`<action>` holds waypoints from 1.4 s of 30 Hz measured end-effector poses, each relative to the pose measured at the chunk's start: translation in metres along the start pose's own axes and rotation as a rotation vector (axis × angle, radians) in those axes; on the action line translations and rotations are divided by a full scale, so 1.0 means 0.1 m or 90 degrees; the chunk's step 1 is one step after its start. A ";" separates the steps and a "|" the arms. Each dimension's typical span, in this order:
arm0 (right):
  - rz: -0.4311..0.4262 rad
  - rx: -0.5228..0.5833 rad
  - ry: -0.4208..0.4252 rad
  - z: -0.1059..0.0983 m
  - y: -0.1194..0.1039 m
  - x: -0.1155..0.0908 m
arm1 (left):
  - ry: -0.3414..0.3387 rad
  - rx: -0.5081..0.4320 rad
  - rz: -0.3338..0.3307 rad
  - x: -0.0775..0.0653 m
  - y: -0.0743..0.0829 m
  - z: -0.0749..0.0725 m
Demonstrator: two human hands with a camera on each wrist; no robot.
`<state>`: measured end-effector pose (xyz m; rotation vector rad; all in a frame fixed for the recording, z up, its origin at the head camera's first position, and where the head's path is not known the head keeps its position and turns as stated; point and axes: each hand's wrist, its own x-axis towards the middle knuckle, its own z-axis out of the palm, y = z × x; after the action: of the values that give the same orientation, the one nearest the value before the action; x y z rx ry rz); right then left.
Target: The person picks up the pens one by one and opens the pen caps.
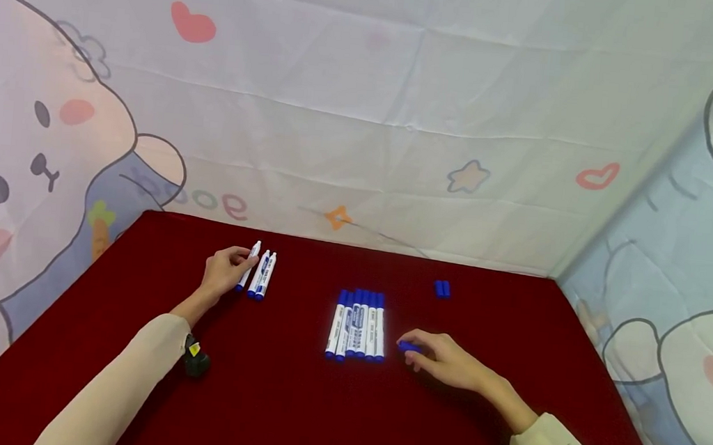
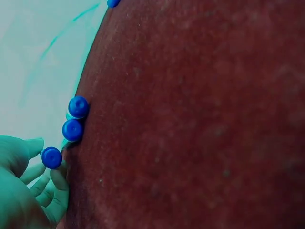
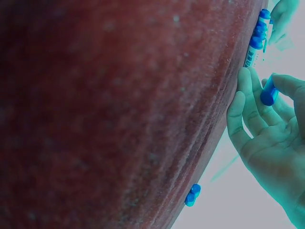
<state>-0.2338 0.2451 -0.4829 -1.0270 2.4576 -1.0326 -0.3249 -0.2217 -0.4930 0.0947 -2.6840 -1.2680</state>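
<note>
At the left of the table in the head view, my left hand [image 1: 225,270] pinches a white marker [image 1: 255,249] with a bare far tip and a blue near end. Two similar uncapped markers [image 1: 263,276] lie side by side just right of it. In the left wrist view the blue end [image 2: 51,158] of the held marker shows between thumb and fingers. My right hand [image 1: 446,359] pinches a small blue cap [image 1: 409,347], seen also in the right wrist view as a blue cap [image 3: 269,93] at the thumb. Left of that hand lies a row of several capped markers [image 1: 355,324].
Two blue caps [image 1: 442,288] lie together at the back right. A dark red cloth [image 1: 291,413] covers the table. Behind it and to the right hang printed curtains [image 1: 362,146] with cartoon figures, meeting the table's far edge.
</note>
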 end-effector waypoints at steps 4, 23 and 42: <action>0.000 -0.001 0.004 0.00 -0.01 0.00 | -0.010 0.037 -0.002 0.03 -0.01 0.02; -0.015 0.011 0.017 -0.02 -0.02 -0.01 | -0.048 0.102 0.010 0.07 -0.03 0.05; -0.003 0.000 0.024 -0.08 -0.02 -0.02 | -0.019 0.091 0.063 0.03 0.15 -0.07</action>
<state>-0.2351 0.2498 -0.4761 -1.0225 2.4867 -1.0633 -0.3269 -0.2177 -0.4768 -0.0388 -2.7654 -1.0565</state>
